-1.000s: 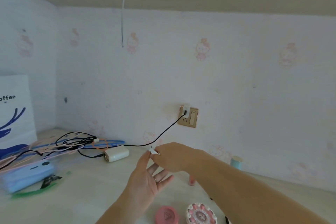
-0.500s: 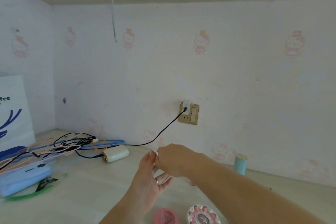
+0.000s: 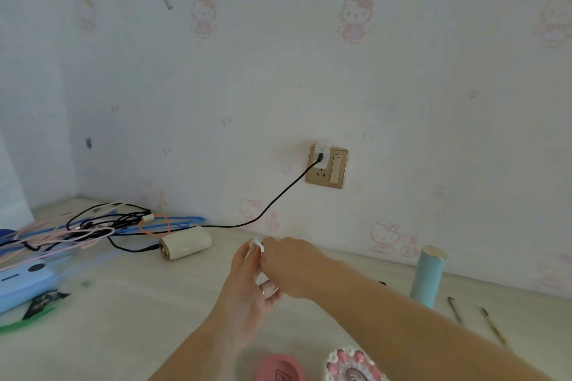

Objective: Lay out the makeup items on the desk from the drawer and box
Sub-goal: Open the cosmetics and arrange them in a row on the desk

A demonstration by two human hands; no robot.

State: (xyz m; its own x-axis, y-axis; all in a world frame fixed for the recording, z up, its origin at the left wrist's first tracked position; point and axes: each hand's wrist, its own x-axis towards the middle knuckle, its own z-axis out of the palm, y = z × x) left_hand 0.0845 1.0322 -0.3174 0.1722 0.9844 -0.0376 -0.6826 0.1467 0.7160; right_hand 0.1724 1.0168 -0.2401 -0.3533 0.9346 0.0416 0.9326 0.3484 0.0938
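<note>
right hand (image 3: pixel 294 269): pinching small white item (image 3: pixel 256 245) at fingertips
left hand (image 3: pixel 247 284): fingers touching item from below, grip unclear
desk (image 3: pixel 130 303): beneath both hands

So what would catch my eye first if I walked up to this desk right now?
Probably the two hands meeting mid-desk: the right hand and left hand pinch a small white item between them. Next, the tangle of cables at far left, with a black cord running up to the gold wall socket. A pale blue tube stands upright at right by the wall.
</note>
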